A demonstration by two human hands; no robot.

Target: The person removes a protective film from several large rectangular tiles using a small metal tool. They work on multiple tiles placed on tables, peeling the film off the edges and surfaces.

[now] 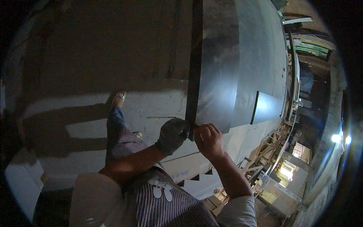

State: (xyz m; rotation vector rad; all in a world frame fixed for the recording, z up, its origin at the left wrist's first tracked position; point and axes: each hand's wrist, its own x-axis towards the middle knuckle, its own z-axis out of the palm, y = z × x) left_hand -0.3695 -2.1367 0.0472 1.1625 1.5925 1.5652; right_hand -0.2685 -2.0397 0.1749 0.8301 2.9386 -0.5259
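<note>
A long, dark, smooth panel (218, 83) reaches away from me, its black edge (193, 87) facing left. Both of my hands meet at the panel's near left corner. My left hand (174, 135), in a dark glove, is closed with its fingertips at the black edge. From the other side my bare right hand (208, 140) is curled with its fingers pinched together over the corner. Whatever lies between the fingertips is dark, small and mostly hidden by the hands.
Beneath the panel lies a larger grey sheet (257, 49). A smaller dark board (266, 108) rests to the right. Scrap wood (268, 147) is piled beyond the surface's right edge. My foot (119, 97) stands on the pale floor at left. A bright lamp (336, 138) glares at far right.
</note>
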